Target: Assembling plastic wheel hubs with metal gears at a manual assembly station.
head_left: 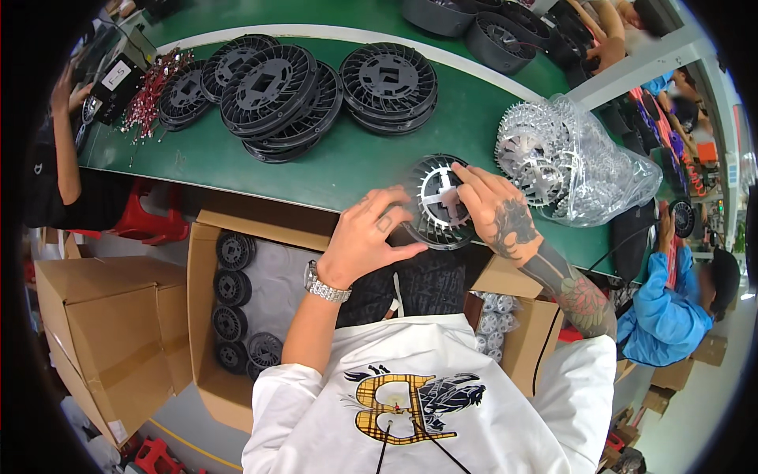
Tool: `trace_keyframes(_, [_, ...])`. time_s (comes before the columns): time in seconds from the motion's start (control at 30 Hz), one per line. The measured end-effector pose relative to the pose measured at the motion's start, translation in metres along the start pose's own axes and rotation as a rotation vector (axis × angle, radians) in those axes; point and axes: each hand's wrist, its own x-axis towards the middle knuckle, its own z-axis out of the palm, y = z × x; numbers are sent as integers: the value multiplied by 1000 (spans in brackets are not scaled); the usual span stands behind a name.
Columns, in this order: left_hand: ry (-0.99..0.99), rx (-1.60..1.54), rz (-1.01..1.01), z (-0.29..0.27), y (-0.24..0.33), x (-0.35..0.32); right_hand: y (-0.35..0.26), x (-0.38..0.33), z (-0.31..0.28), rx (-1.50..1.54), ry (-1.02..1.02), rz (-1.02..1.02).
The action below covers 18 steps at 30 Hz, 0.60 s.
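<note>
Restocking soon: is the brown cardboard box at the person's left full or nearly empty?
Partly filled: the brown cardboard box is open, with black finned discs lining one side, bare grey liner beside them.

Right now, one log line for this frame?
left hand: steadies black finned housing at green table edge | right hand: presses silver insert into it | bag of silver inserts to the right

Table (260, 170): green top, white edge stripe at its far side. On the table, black ribbed round housings (280, 87); at its near edge one black housing with a silver finned insert (442, 197). To the right on the table, a clear bag of silver finned parts (584, 162). Below the table: brown cardboard box (207, 316), red stool (150, 221). Shirt (426, 395): white, yellow-and-black print.
</note>
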Motion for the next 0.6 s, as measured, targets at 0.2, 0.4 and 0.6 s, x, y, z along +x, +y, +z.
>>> trace_keyframes(0.2, [-2,7,-2,1,0,0,-12,-4,-2,-49,-74,48])
trace_keyframes(0.4, [5,9,-5,2,-2,-2,-11,-8,-5,-20,-50,68])
trace_keyframes(0.6, [10,11,-4,2,-2,0,-7,-8,-4,15,-50,66])
